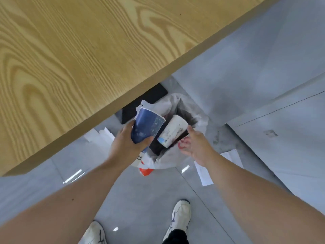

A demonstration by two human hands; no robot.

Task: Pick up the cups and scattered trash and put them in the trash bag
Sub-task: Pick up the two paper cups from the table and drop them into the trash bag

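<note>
A white plastic trash bag stands open on the grey floor beside the table. My left hand is shut on a dark blue paper cup, tilted just over the bag's left rim. A white paper cup lies on its side over the bag's dark opening. My right hand is right beside it with fingers spread, thumb close to the cup's end; I cannot tell if they touch. A white sheet of paper lies on the floor right of the bag, and folded white paper lies to its left.
A light wooden table fills the upper left, its edge overhanging the bag. A black table base sits behind the bag. Grey cabinet fronts stand on the right. My two white shoes are on the floor below.
</note>
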